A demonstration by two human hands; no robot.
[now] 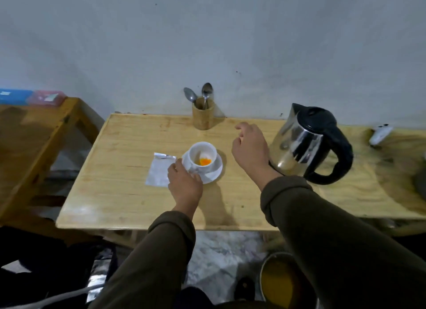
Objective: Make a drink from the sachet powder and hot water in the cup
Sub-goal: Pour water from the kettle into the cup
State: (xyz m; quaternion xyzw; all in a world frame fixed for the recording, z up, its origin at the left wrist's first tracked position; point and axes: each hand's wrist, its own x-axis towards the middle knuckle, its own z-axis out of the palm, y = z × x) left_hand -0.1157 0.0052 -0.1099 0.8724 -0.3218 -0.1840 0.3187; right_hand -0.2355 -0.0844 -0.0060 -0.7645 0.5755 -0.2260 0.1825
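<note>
A white cup [202, 157] stands on a white saucer [213, 170] near the middle of the wooden surface [119, 193], with a small heap of orange powder [204, 161] lying at its bottom and no liquid to be seen in it. The left hand [184, 182] comes in from the near edge and rests against the saucer's near-left rim, its fingers lying along the rim and touching the cup's lower side; the grip there is a light steadying hold on the saucer. Just beside that hand, toward the left edge, a silver sachet [160, 170] lies flat, its torn top turned to the far edge. The right hand [250, 150] hovers above the surface between the cup and the kettle [306, 145], its fingers loosely curled and holding nothing. The kettle, steel with a black lid and handle, stands toward the right edge, the handle pointing right. At the far edge against the wall, a wooden holder [203, 116] carries two spoons [199, 94], bowls upward. Both forearms wear dark olive sleeves [166, 251].
</note>
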